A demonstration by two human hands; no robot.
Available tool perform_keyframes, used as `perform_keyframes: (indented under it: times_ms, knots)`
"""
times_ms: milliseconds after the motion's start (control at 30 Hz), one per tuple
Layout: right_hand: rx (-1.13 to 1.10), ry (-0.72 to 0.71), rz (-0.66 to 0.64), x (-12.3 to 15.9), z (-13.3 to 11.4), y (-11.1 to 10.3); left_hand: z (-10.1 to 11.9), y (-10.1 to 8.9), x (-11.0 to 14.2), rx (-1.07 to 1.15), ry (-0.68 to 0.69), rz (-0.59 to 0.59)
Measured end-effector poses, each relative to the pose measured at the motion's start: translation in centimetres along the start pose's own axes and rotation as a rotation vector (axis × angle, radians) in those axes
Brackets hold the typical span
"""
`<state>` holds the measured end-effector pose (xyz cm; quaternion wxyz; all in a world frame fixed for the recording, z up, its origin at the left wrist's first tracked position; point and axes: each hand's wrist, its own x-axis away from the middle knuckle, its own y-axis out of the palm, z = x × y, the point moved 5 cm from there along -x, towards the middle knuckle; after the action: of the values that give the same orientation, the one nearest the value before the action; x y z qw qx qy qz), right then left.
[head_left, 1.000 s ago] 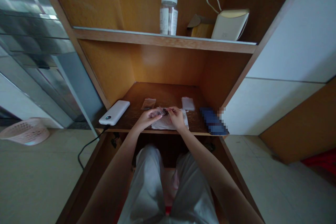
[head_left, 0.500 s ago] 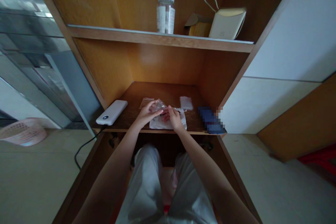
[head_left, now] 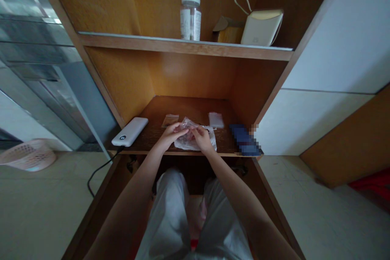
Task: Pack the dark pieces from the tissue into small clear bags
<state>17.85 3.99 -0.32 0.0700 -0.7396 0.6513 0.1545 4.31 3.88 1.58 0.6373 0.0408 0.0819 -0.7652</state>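
Both my hands meet over the front of the dark wooden desk (head_left: 195,107). My left hand (head_left: 170,133) and my right hand (head_left: 201,137) are closed, pinching a small clear plastic bag (head_left: 188,126) between them. What the bag holds is too small to make out. Under the hands lies a white tissue or sheet (head_left: 211,143). Two more small clear bags rest on the desk behind: one (head_left: 170,120) to the left, one (head_left: 216,120) to the right.
A white power bank (head_left: 130,131) with a black cable (head_left: 97,170) lies at the desk's left corner. A blurred dark blue object (head_left: 243,139) sits at the right. On the shelf above stand a clear jar (head_left: 190,16), a brown box (head_left: 227,31) and a cream pouch (head_left: 260,26). A pink basket (head_left: 27,154) is on the floor at left.
The clear bag has been lifted and drawn closer between my fingers; my left hand moved up and right to meet the right hand. The view shifted slightly.
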Motion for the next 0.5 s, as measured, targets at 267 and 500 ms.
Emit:
perform_keyframes:
  times_ms: [267,500]
  knots:
    - [0.045,-0.026,-0.008,-0.1,0.2,0.0,-1.2,-0.5,0.2,-0.003,-0.026,0.002]
    - [0.041,-0.046,-0.075,-0.1,-0.2,0.4,-1.5,-0.3,0.6,0.057,-0.027,-0.01]
